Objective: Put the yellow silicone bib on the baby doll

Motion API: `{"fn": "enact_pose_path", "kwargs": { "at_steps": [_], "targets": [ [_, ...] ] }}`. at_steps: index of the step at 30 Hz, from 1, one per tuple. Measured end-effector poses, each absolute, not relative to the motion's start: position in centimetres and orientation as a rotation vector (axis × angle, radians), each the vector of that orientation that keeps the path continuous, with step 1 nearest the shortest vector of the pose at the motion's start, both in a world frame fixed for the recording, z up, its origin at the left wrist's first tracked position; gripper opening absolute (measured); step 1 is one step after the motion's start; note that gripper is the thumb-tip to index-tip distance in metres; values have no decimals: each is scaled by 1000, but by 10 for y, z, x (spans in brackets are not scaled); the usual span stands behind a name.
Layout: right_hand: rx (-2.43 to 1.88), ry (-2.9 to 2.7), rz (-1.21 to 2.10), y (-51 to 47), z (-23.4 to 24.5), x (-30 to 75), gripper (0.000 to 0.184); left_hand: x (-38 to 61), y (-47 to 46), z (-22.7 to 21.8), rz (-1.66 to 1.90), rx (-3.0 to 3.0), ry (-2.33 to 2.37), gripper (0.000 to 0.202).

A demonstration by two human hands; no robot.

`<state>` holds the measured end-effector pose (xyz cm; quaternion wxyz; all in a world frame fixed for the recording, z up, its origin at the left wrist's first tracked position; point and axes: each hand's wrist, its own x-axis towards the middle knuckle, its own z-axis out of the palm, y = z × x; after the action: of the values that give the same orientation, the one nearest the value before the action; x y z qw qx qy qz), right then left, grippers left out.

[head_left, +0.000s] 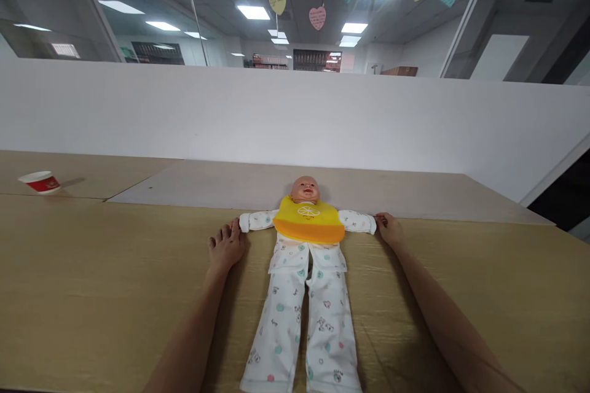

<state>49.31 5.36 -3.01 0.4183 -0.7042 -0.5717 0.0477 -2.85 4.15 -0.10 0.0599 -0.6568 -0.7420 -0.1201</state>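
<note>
A baby doll (305,189) lies on its back, head toward the wall, with both arms stretched out sideways. Around its neck is a yellow bib (308,216) with an orange lower pocket and a white citrus print. White patterned pajamas (283,313) cover its body, the trouser legs spread slightly apart. At the end of the sleeve on the left side, my left hand (226,247) pinches the cuff (244,222), its other fingers bent over the table. My right hand (389,231) holds the opposite cuff (371,224) between thumb and fingers. The doll's own hands are hidden.
The doll rests on a tan table (115,295), with a paler grey board (405,193) behind. A red and white paper cup (41,182) stands at far left. Beyond rises a white low wall (295,116), topped by glass with heart-shaped notes (318,18).
</note>
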Motion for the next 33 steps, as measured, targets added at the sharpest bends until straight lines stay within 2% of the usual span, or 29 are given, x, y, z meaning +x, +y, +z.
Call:
{"fn": "enact_pose_path", "kwargs": {
  "at_steps": [8,21,33],
  "targets": [
    [-1851,-1443,94,50,-24,488,24,-30,41,-1,-399,-1981,-2276,60],
    [-1893,-1367,126,45,-16,484,29,-29,38,0,-454,-1970,-2242,59],
    [-1903,-1408,93,47,-20,485,25,-29,38,0,-369,-1912,-2280,59]
  ]
}}
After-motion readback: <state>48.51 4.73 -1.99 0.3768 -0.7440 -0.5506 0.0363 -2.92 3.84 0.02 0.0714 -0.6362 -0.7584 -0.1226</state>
